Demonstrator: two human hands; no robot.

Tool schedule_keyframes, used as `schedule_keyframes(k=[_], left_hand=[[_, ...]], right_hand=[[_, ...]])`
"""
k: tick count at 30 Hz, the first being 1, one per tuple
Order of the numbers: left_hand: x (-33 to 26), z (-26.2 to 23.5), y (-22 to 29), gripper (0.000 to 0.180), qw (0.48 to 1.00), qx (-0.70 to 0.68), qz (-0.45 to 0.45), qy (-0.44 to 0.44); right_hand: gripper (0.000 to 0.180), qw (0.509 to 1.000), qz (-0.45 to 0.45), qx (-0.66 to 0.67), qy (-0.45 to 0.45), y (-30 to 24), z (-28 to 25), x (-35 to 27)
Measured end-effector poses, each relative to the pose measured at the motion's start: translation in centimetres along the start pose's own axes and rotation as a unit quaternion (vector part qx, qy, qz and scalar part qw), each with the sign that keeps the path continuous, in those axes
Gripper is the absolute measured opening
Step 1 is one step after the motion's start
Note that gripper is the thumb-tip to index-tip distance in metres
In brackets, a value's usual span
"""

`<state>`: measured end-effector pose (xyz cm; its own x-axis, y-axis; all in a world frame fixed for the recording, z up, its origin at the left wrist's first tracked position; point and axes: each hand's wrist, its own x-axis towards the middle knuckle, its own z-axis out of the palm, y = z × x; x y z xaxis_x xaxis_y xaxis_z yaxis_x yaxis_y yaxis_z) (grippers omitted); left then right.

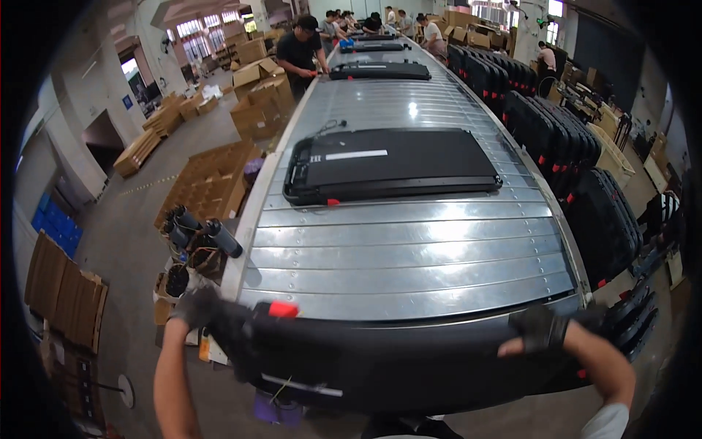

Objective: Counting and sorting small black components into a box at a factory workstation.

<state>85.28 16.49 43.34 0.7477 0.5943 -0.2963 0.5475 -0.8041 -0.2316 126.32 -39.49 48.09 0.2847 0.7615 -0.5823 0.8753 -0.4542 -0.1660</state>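
Observation:
Close to me, a long black treadmill deck point(395, 369) is held on its edge across the near end of the metal slat conveyor point(409, 260). My left hand point(196, 309), in a dark glove and blurred, grips its left end. My right hand point(540, 332), in a dark fingerless glove, is closed over the upper edge near the right end. A red piece point(284, 309) shows at the deck's upper left, and a pale strip runs along its lower face. Farther up the conveyor lies another flat black treadmill deck point(417, 162), with a cable at its far left corner.
More decks point(380, 71) lie farther up the line, where a person in black point(300, 53) works at the left edge. Rows of black decks point(552, 135) stand upright along the right. Dark cylinders point(222, 237), cardboard trays point(208, 179) and boxes point(263, 102) are on the left.

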Motion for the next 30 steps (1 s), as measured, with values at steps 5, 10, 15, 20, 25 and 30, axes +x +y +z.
schedule_keyframes(k=[5,10,15,20,25,30], left_hand=[[12.7,6.6,1.1,0.034,0.952,-0.116,-0.101,0.263],[8.7,6.6,16.7,0.035,0.833,-0.436,0.071,0.332],[-11.9,21.4,24.1,0.039,0.756,-0.585,0.138,-0.259],[-16.4,25.7,32.0,0.049,0.585,-0.772,-0.128,-0.213],[-10.6,31.5,40.2,0.072,0.351,-0.868,-0.347,-0.055],[-9.9,27.8,40.3,0.080,0.320,-0.837,-0.442,-0.053]], right_hand=[[0.076,0.972,0.108,0.010,0.210,5.6,-2.6,13.8],[0.015,0.854,0.003,0.132,0.503,3.9,10.8,18.5],[0.043,0.918,0.067,0.389,-0.035,-3.5,30.4,6.1],[0.059,0.315,0.115,0.937,0.100,4.2,48.8,0.2],[0.090,0.223,0.151,0.944,0.192,5.7,43.1,4.8],[0.087,0.198,0.183,0.952,0.145,8.2,44.5,5.2]])
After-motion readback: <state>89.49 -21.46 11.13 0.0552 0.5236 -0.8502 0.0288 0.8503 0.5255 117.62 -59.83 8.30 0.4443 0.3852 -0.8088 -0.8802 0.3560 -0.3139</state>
